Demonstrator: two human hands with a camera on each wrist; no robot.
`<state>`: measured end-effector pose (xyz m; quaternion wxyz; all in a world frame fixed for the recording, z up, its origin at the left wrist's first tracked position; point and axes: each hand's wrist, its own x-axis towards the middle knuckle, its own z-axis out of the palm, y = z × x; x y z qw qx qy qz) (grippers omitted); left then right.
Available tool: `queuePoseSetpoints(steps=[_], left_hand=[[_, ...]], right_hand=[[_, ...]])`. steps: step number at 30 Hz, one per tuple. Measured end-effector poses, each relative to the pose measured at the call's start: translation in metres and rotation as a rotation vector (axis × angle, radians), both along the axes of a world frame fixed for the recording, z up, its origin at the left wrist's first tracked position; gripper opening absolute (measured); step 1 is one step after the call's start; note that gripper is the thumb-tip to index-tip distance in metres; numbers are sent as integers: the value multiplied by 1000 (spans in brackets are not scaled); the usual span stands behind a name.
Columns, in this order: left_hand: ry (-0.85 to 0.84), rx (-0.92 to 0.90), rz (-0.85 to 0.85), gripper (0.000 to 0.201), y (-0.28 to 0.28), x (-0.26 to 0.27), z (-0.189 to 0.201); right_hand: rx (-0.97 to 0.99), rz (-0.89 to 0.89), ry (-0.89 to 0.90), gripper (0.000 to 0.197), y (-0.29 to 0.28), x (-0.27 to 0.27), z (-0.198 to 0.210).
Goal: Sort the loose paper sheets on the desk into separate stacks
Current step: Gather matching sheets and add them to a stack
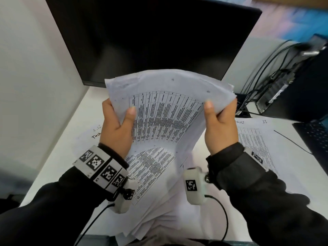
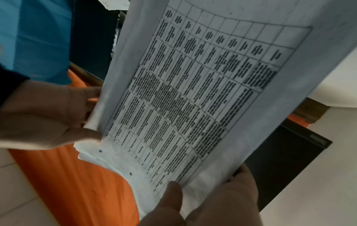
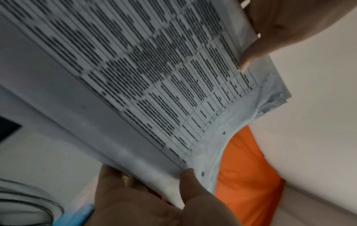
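A thick bundle of printed paper sheets (image 1: pixel 170 110) is held up above the white bench (image 1: pixel 85 110), the left hand (image 1: pixel 117 125) at its left edge and the right hand (image 1: pixel 219 125) at its right edge. Behind the bundle stands a black flat monitor (image 1: pixel 150 36). Under it lies a fanned pile of printed sheets (image 1: pixel 156 174). On the right lie another printed sheet (image 1: pixel 255 139), a dark keyboard (image 1: pixel 314 137) and, further back, a black computer box with cables (image 1: pixel 292 80).

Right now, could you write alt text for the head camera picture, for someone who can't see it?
Two hands hold up a bundle of printed table sheets over a white desk, the left hand and right hand each gripping a side with thumb on top. More sheets lie fanned on the desk below, before a dark monitor.
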<state>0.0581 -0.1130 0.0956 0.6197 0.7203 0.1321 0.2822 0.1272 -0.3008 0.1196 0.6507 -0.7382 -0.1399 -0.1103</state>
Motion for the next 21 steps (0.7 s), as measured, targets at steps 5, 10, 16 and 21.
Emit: queuePoseSetpoints(steps=[5, 10, 16, 21], left_hand=[[61, -16, -81, 52, 6, 8, -4], [120, -48, -42, 46, 10, 14, -19], [198, -75, -3, 33, 16, 17, -32], [143, -103, -17, 38, 20, 18, -24]], right_hand=[[-57, -50, -228, 48, 6, 9, 33], [-207, -5, -308, 49, 14, 18, 42], [-263, 6, -250, 68, 9, 24, 24], [-59, 85, 109, 67, 2, 28, -8]])
